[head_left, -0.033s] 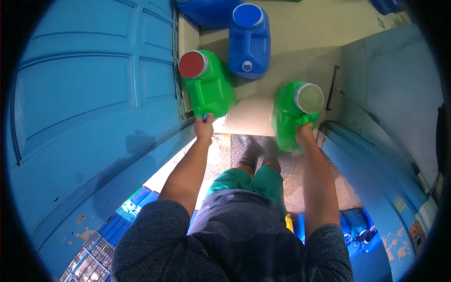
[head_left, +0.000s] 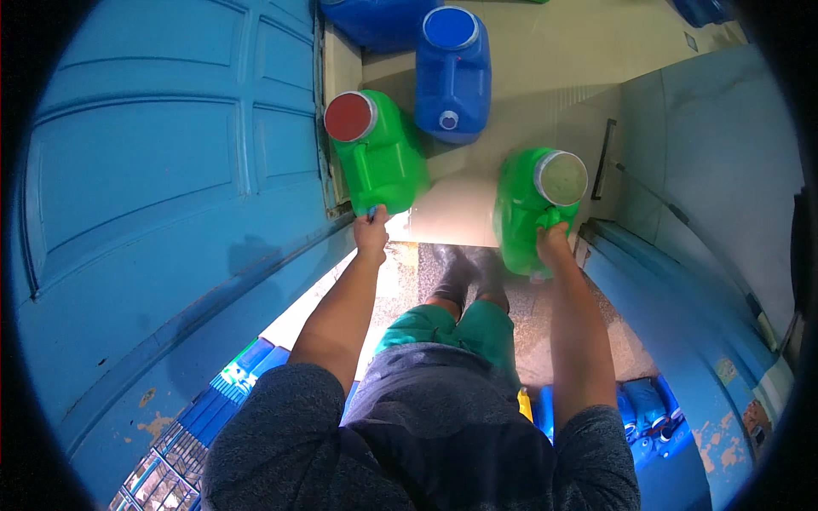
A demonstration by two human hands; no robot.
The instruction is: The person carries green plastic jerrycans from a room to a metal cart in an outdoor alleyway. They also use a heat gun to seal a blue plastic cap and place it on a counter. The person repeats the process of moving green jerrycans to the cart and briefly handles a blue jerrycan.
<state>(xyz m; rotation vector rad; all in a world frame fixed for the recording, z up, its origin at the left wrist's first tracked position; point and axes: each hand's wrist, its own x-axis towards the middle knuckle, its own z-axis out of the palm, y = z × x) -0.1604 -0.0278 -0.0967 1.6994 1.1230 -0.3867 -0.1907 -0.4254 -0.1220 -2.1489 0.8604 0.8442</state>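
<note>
Two green plastic water jugs are by the doorway. The left jug [head_left: 388, 166] has a round red lid and stands close to the door frame. My left hand [head_left: 370, 232] is closed at the small blue-capped spout on its near side. Off to the right, the other green jug [head_left: 517, 209] has a pale, greenish round lid and is slightly blurred. My right hand [head_left: 552, 243] is wrapped round its handle, just below the lid; part of the grip is hidden. Whether either jug's base touches the floor, I cannot tell. Both my arms reach forward.
A blue jug [head_left: 452, 81] stands on the tiled floor beyond, with another blue container [head_left: 375, 21] behind it. A blue panelled door [head_left: 145, 162] flanks me on the left, a pale panel [head_left: 716, 162] on the right. A step edge [head_left: 452, 244] crosses before my boots.
</note>
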